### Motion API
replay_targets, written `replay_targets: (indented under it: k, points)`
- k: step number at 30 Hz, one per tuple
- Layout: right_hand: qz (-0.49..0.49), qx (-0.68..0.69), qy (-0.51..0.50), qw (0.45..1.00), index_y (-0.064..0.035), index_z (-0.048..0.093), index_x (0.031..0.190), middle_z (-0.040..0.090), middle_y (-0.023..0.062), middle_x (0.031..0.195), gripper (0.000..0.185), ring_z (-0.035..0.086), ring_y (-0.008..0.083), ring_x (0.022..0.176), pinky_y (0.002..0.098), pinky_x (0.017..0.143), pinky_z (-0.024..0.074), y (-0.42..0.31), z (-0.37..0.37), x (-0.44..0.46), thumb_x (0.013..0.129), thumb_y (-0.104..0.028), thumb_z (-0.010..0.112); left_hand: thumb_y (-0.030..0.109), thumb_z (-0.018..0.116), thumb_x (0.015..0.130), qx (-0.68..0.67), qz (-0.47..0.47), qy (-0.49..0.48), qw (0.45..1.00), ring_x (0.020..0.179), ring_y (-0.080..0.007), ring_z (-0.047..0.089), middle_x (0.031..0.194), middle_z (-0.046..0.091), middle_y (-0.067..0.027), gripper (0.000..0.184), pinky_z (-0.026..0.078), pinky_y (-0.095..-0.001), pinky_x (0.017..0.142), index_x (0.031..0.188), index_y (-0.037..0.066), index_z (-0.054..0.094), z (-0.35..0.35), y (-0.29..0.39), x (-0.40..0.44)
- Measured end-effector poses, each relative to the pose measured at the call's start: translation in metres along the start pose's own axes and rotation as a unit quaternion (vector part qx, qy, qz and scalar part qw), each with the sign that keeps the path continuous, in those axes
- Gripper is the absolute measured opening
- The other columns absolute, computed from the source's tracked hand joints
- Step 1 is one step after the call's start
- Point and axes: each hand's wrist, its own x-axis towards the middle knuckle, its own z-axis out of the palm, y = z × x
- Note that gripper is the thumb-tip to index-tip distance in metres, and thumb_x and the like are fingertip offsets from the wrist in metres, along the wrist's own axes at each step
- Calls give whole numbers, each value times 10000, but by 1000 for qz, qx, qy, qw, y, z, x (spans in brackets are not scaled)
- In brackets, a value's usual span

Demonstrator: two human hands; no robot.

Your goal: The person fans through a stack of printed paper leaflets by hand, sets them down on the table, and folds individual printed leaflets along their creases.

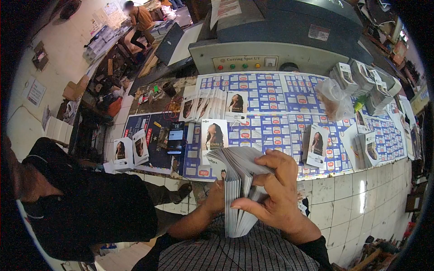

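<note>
A thick stack of folded leaflets (233, 198) stands upright between my hands in front of my chest, its upper edges fanned apart. My right hand (275, 194) grips the stack from the right, thumb on the near face and fingers spread over the fanned top. My left hand (215, 197) holds its left side, the fingers mostly hidden behind the paper. Just beyond it, a leaflet pile with a long-haired figure on its cover (214, 132) lies on the table. Behind that are a spread row of leaflets (203, 105) and another cover (237, 103).
The table is covered with blue printed sheets (266, 131). On it are a phone (176, 137), leaflet stacks (317, 145), a plastic bag (334, 99) and bundles (361, 79). A machine (280, 56) stands behind. A person in black (90, 198) is close at left; another (142, 22) is farther back.
</note>
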Motion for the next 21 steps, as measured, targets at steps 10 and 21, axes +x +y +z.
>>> replay_targets:
  k: [10,21]
  points:
    - [5,8,-2,1000,-119,610,861,563,119,1138,482,496,344,1119,482,911,326,-1,-1,0,669,-513,810,390,676,875,-127,-39,23,991,1235,-291,559,1350,561,-132,619,414,-441,1077,1390,110,475,3,4,1]
    - [4,7,-20,1000,-105,610,961,546,124,1176,443,498,335,1125,482,920,332,-1,-2,-1,705,-401,818,644,158,976,-730,-249,-263,580,1488,-352,-66,1618,-24,-149,810,-2,-512,1201,1554,89,43,-214,167,74]
